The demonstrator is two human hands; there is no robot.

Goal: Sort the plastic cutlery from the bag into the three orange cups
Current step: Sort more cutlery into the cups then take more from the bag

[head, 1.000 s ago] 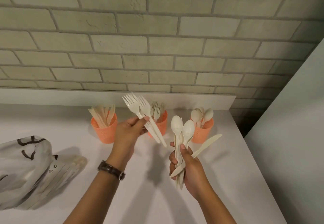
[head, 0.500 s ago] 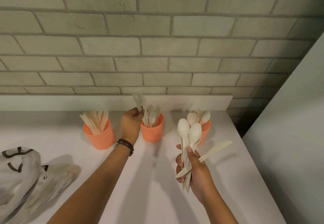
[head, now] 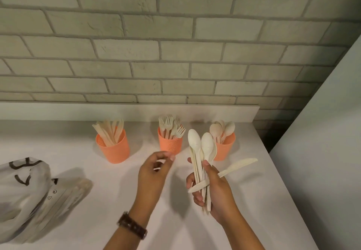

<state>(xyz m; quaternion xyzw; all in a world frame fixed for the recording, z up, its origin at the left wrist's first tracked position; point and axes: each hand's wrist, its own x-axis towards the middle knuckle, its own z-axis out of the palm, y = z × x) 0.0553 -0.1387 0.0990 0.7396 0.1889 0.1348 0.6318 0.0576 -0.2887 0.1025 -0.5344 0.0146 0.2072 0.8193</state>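
Observation:
Three orange cups stand in a row at the back of the white counter. The left cup holds knives, the middle cup holds forks, and the right cup holds spoons. My right hand grips a bundle of cream spoons pointing up, with one knife sticking out to the right. My left hand hovers in front of the middle cup, blurred, fingers loosely curled and holding nothing. The white plastic bag lies at the left edge.
A grey brick wall rises behind a low white ledge. A pale panel closes off the right side past the counter's edge. A brown watch sits on my left wrist.
My left hand carried the forks to the middle cup, let them go there, and has drawn back toward me holding nothing. My right hand kept its grip on the spoons and knife.

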